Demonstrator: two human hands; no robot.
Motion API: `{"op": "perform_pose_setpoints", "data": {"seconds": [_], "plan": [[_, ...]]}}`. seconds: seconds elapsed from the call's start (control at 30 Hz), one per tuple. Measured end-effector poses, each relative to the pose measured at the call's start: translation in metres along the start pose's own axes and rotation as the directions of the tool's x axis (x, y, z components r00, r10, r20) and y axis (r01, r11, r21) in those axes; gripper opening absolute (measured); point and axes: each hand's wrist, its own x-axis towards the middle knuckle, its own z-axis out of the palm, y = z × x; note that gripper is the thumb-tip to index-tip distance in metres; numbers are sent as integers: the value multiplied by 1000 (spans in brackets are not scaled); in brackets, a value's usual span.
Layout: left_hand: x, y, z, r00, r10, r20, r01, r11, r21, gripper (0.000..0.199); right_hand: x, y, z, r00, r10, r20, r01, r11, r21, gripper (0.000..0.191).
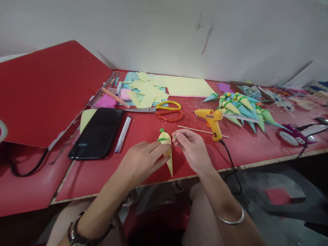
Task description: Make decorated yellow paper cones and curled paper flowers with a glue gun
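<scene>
Right now, you have the pale yellow paper cone [169, 164] low in the middle, lying on the red surface [151, 177] close to its near edge. Look at its long axis: the narrow tip points back towards your body, while the wide, folded mouth faces away, leaning slightly to the left. A twisted green trim [163, 139] crosses it just below that mouth, and a round green bead [161, 130] sits at the far end.

Your left hand [140, 160] comes in from the left, fingers curved across the cone's middle and touching it; whether they really pinch the paper, you cannot tell from this angle. Over on the other side, your right hand [193, 148] has thumb and forefinger pressed together on a tiny green piece [175, 136], too small to make out its shape. And that's the relation to watch: the trim lies just left of those right fingertips, almost level with them, with a narrow gap between. The left hand is the one on the cone; the right is just beside it, apart from it.

Just beyond the right hand, a thin wooden stick [191, 128] runs across, and the yellow glue gun [210, 118] lies farther right, its nozzle pointing left. Straight past the cone's mouth are the scissors with red and yellow handles [147, 110].
</scene>
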Motion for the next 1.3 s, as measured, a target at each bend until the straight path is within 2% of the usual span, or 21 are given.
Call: {"op": "perform_pose_setpoints", "data": {"seconds": [0.07,0.13,0.33,0.53,0.8,1.3], "plan": [[1,2,1,993,-16,113,15,1000,15,21,0,0,0,999,-32,-9,32,999,-15,3],[1,2,2,979,-40,199,35,999,32,26,0,-2,0,998,-61,-18,60,996,-73,8],[0,1,0,946,-70,318,56,997,55,36,2,-4,0,992,-126,-32,111,952,-285,8],[-2,-1,3,933,-76,351,64,997,46,40,7,4,-4,967,-249,52,243,846,-475,13],[-2,0,1,921,-85,380,89,996,6,41,8,4,-3,972,-191,137,235,782,-577,16],[-4,1,1,936,-67,345,83,996,-31,47,8,5,-1,977,-178,121,215,801,-558,14]]}}
